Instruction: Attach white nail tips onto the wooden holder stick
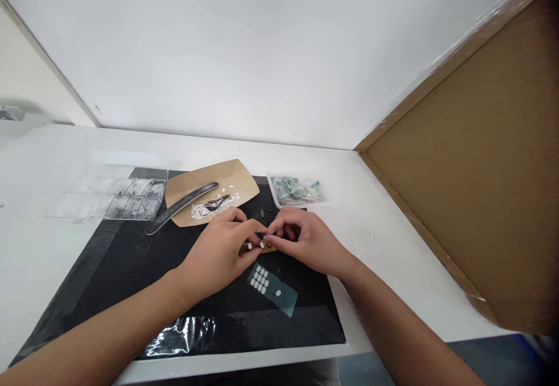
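My left hand (231,240) is closed at the middle of the black mat, its fingers and thumb around a small yellowish strip (267,250) with white oval pieces on it. Right beside it, the thumb and forefinger of my right hand (297,236) pinch together over the strip's right end. Whatever sits between those fingertips is too small and hidden to name. Just below the hands lies a clear greenish sheet (283,301) bearing several white oval stickers (259,279). A tiny clear piece (262,213) rests on the mat above my fingers.
Behind my left hand, a brown paper tray (240,176) holds white scraps, with a curved dark nail file (183,206) across its edge. A clear compartment box (135,198) is at left. A tub of greenish sheets (297,191) stands behind my right hand. Cardboard (480,159) borders the right.
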A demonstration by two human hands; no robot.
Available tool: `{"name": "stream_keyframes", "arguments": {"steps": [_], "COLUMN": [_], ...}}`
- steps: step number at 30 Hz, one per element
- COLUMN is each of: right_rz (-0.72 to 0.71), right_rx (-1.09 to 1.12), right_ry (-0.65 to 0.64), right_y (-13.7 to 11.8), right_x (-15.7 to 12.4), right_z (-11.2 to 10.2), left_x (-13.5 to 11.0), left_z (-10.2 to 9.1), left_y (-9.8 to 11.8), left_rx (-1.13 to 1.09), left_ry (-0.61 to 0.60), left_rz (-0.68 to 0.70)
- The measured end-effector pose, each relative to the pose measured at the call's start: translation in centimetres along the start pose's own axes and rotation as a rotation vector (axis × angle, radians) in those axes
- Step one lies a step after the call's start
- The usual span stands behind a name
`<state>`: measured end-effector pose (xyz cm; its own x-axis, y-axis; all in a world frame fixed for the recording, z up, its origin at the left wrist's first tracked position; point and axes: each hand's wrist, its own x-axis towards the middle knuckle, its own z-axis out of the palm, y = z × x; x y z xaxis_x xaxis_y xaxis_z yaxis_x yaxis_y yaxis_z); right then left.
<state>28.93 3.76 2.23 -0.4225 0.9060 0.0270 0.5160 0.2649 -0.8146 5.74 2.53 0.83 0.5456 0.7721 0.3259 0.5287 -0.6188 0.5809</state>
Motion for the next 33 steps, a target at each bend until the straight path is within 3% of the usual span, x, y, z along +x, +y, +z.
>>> {"name": "stream_keyframes", "arguments": {"steps": [6, 10, 14, 18, 26, 33], "right_rz": [-0.06, -0.155, -0.166, -0.212, -0.226, -0.187], "right_rx": [-0.068, -0.185, -0.314, -0.381, -0.475, -0.484], "right_ry": [-0.054, -0.197, -0.324, -0.331, -0.371, -0.419], "right_y": [-0.4, -1.0, -1.5, -1.7, -1.8, -1.6], "right_x": [-0.4, -1.0, -1.6, -2.1, -2.2, -2.0], "right_z": [-1.8, -2.6, -2.4, -1.5, -0.9, -0.9], "left_x": [-0.2, -0.2, -0.2, -0.2, -0.3, -0.9], "left_z": [-0.1, -0.2, -0.9, -2.3, -2.7, -1.9], "left_y": [-0.1, 0.0, 0.7, 1.5, 1.1, 2.4], "left_rx": [0.104, 0.112, 0.135, 0.146, 0.165, 0.232], "left_ry": [0.062, 0.051, 0.07, 0.085, -0.118, -0.198], "left_rz": [0.055, 0.083, 0.076, 0.095, 0.367, 0.357]}}
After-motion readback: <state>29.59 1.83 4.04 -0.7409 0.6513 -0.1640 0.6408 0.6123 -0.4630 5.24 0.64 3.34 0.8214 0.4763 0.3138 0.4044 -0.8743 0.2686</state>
